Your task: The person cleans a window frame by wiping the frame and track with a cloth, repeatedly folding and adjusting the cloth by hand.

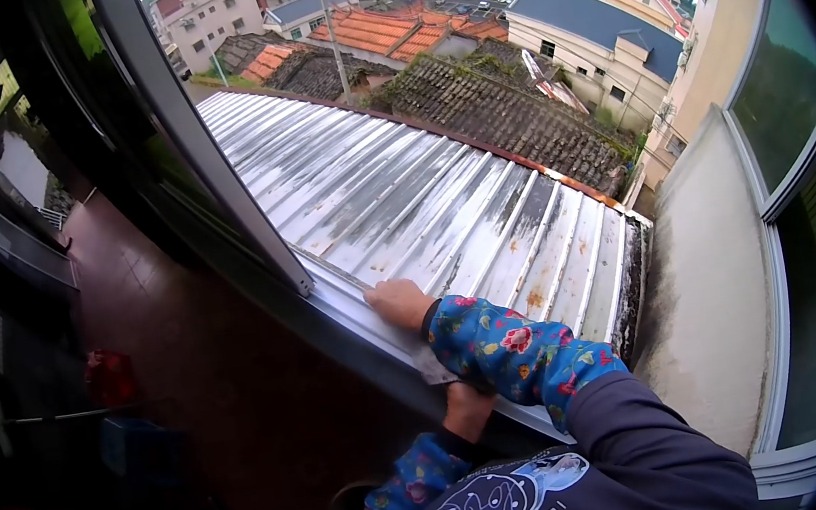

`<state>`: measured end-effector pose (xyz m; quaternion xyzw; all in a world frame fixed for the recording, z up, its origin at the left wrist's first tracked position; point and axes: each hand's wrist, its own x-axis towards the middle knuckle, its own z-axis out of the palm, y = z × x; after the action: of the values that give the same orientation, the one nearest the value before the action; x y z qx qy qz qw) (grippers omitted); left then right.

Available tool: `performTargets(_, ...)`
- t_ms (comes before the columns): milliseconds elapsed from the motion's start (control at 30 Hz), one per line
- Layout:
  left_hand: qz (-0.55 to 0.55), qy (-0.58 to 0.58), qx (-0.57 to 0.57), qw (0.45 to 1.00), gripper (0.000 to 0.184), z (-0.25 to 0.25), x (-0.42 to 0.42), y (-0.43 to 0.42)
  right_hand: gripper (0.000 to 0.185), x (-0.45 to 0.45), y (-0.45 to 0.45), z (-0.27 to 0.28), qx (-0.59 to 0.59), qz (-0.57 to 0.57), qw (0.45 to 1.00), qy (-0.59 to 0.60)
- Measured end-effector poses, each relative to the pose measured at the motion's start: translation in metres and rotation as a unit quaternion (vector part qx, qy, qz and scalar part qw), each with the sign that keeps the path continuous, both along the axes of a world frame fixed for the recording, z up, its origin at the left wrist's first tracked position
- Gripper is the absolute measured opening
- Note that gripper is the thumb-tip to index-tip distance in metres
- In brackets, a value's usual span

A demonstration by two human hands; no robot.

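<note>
My right hand (401, 304) reaches across to the outer edge of the white window sill (341, 301), its fingers curled together at the end of a thin strip along that edge; whether it grips the strip or something small is unclear. Lower down, my left hand (468, 409) is at the inner side of the sill, touching a crumpled greyish cloth (431, 365). Its fingers are mostly hidden under the right forearm. Blue flowered sleeve covers are on both forearms.
An upright window frame (205, 147) rises left of my hands. Outside lies a ribbed metal roof (402, 205) with rust spots. A stained wall (707, 271) and another window (783, 101) are at the right. Inside, dim floor (241, 375) shows at the left.
</note>
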<state>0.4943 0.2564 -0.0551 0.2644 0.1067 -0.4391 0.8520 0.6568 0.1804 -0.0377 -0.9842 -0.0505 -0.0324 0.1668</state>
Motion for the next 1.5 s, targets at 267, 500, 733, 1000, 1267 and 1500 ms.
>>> performTargets(267, -0.003, -0.027, -0.043, 0.999, 0.056, -0.018, 0.006, 0.001, 0.017, 0.013, -0.013, -0.017, 0.048, -0.017, 0.998, 0.030)
performTargets(500, 0.001, 0.028, -0.008, 1.000, 0.064, -0.005, 0.009, 0.007, 0.021, 0.020, 0.003, -0.026, 0.058, -0.093, 0.994, -0.032)
performTargets(733, 0.026, 0.021, -0.106, 0.994, 0.075, 0.007, 0.004, -0.002, 0.024, -0.020, -0.022, 0.035, 0.050, 0.035, 0.987, 0.148)
performTargets(1000, 0.026, 0.020, -0.055, 0.998, 0.080, 0.027, 0.006, 0.002, 0.026, -0.012, -0.011, 0.020, -0.041, -0.006, 0.989, 0.142)
performTargets(1267, 0.046, 0.025, -0.023, 0.998, 0.081, 0.018, -0.003, 0.005, 0.024, -0.013, -0.012, 0.020, 0.033, -0.022, 0.992, 0.120)
performTargets(1500, 0.042, 0.022, -0.046, 0.998, 0.070, 0.029, -0.026, 0.001, 0.029, -0.033, -0.013, 0.035, 0.008, -0.010, 0.988, 0.155)
